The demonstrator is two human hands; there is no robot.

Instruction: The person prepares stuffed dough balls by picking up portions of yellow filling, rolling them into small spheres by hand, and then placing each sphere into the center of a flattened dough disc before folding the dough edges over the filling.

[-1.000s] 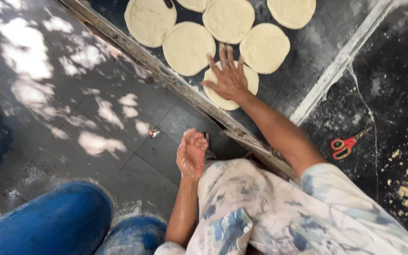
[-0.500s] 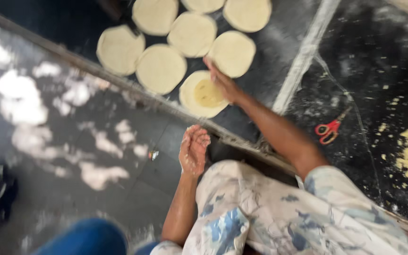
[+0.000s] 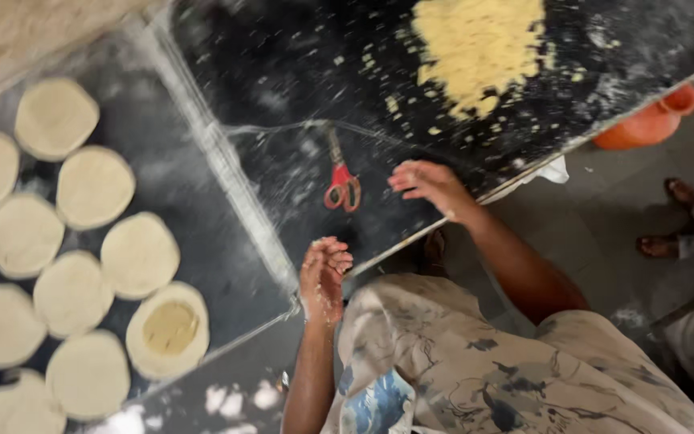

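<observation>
Left hand [image 3: 324, 273] at near bench [image 3: 299, 185] edge, fingers curled loose, holding nothing. Right hand [image 3: 431, 186] farther right, grip spread apart, empty, over bench. Red-handled scissors [image 3: 342, 183] just left of right hand, long axis near-to-far, handles near. Right hand closer.

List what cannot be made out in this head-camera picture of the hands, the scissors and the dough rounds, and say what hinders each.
- Scissors: blade tips lost in motion blur and flour on the dark table.
- Dough rounds: the leftmost and lowest are cut off by the frame edges.
- Left hand: palm side turned away, so anything in it is hidden.
- Orange vessel: mostly hidden behind the table edge.
- Right hand: blurred fingertips; contact with the table unclear.
</observation>
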